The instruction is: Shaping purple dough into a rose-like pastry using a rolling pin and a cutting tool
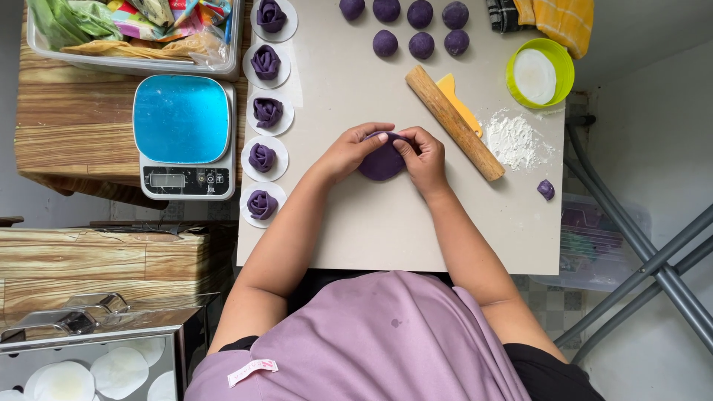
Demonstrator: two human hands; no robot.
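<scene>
Two hands at the table's (pixel 386 238) middle: left hand (pixel 353 151) and right hand (pixel 421 154) both closed around one flat round of purple dough (pixel 380 162), fingers pinching its upper edge, dough resting on the table top. Five purple dough roses (pixel 265 111), each on a white paper round, in a column along the left edge. Seven purple dough balls (pixel 416 26) in two rows at the far edge. One wooden rolling pin (pixel 454 122), lying diagonally just right of the right hand, a yellow scraper (pixel 459 102) beside it. One patch of white flour (pixel 515 139) and one green bowl (pixel 540 73) toward the far right corner. One small dough scrap (pixel 546 189) near the right edge. One digital kitchen scale (pixel 184 137), blue-topped, off the left edge.
</scene>
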